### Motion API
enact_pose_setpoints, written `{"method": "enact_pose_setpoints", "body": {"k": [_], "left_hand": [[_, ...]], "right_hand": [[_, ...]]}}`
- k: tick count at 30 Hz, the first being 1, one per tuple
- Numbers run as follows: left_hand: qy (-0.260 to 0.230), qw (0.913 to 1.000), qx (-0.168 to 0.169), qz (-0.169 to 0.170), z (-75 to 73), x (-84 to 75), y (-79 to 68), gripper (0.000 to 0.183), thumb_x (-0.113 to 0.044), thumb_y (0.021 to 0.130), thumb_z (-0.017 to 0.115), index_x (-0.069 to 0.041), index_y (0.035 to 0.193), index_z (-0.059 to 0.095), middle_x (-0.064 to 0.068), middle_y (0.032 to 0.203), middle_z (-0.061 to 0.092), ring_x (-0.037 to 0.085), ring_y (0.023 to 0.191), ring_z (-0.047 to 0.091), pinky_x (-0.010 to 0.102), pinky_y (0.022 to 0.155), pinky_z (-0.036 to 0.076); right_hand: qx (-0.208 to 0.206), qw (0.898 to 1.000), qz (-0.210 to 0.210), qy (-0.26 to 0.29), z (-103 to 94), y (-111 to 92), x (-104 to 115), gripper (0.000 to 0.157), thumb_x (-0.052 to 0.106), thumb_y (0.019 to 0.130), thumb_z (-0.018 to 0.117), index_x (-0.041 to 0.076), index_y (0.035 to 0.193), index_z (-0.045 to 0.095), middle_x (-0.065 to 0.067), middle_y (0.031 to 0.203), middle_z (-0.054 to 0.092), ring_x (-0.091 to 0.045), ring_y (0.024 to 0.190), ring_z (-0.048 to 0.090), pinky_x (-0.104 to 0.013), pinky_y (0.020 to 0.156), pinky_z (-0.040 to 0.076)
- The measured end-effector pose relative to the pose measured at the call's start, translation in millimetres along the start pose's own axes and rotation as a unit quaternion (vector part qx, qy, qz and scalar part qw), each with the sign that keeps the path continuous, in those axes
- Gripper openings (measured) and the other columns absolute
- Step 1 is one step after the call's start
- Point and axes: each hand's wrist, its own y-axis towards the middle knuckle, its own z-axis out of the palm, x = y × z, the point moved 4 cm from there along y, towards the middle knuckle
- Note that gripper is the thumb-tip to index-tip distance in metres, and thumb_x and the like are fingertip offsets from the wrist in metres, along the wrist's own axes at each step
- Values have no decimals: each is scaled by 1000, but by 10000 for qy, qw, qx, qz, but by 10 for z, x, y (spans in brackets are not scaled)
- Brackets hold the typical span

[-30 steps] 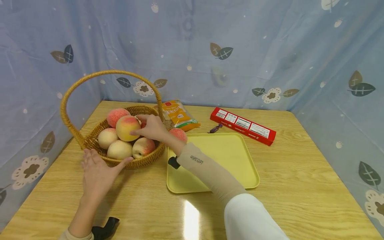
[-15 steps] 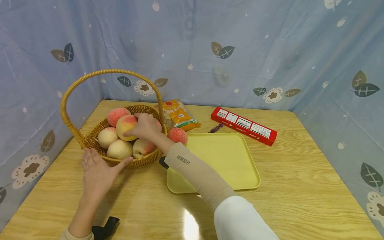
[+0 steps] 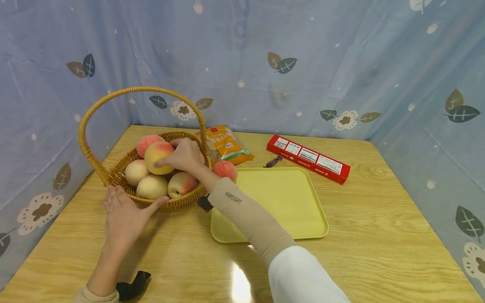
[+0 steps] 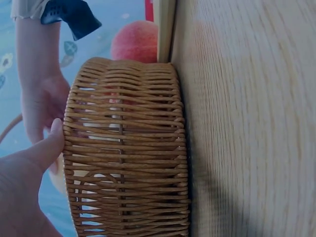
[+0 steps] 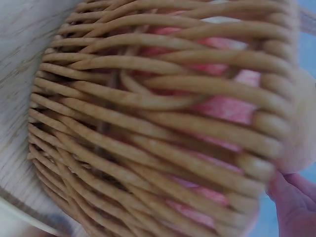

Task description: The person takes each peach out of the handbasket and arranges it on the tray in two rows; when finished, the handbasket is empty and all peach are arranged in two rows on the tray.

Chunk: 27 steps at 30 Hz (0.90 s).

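A wicker basket (image 3: 185,203) with a tall arched handle stands on the left of the table, filled with several peaches, pale and red-blushed. On top of the pile, my right hand (image 3: 185,155) grips a yellow peach with a red blush (image 3: 156,152); its thumb lies across the near side, and the other fingers are largely hidden. My left hand (image 3: 125,214) rests against the basket's near rim, fingers extended and thumb spread along it. In the left wrist view, that thumb (image 4: 52,145) touches the woven rim. The right wrist view shows mostly the basket's weave (image 5: 148,118), with pink fruit behind it.
A yellow tray (image 3: 280,202) lies right of the basket, with a red peach (image 3: 225,170) at its far left corner. Behind are an orange food packet (image 3: 227,145), a purple wrapped candy (image 3: 273,161) and a long red box (image 3: 307,158). A patterned curtain surrounds the table.
My right hand has shifted slightly left around the yellow peach, which has risen a little on the pile. The left hand stays at the rim.
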Motion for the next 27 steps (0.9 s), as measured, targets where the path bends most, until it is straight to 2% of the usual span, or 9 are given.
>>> {"method": "enact_pose_setpoints", "body": {"k": [4, 10, 17, 21, 27], "left_hand": [[-9, 10000, 48, 38, 14, -16, -8, 128, -73, 84, 53, 24, 141, -8, 43, 146, -17, 59, 136, -9, 63, 111, -1], [-17, 9999, 103, 39, 19, 0, -11, 128, -73, 85, 51, 25, 140, -10, 44, 145, -19, 60, 135, -11, 64, 110, -2], [7, 10000, 55, 27, 25, 8, -1, 128, -73, 84, 52, 25, 140, -9, 45, 144, -17, 61, 135, -9, 65, 110, -2], [22, 10000, 51, 22, 27, 0, -4, 128, -73, 84, 53, 25, 140, -9, 45, 145, -17, 61, 135, -9, 65, 110, -1], [59, 9999, 141, -23, 20, 13, 4, 128, -73, 85, 52, 26, 139, -10, 45, 143, -19, 62, 134, -10, 65, 110, -2]], "right_hand": [[-6, 9988, -6, 493, -110, -33, -41, 61, 40, 65, 89, 15, 117, 72, 7, 100, 72, -4, 82, 62, -14, 67, 48], [48, 9938, -286, 1072, -275, -99, -120, 64, 33, 66, 90, 11, 122, 69, 2, 108, 72, -4, 88, 64, -15, 72, 49], [179, 9777, -388, 2058, -451, -260, -214, 68, 18, 65, 91, 4, 126, 65, -5, 116, 69, -8, 97, 66, -16, 77, 52], [305, 9719, -564, 2265, -569, -410, -288, 67, 11, 66, 90, 1, 127, 63, -10, 118, 68, -12, 99, 67, -19, 80, 53], [397, 9685, -543, 2398, -734, -605, -474, 71, 7, 68, 88, -1, 132, 58, -14, 126, 64, -19, 109, 65, -21, 86, 52]]}}
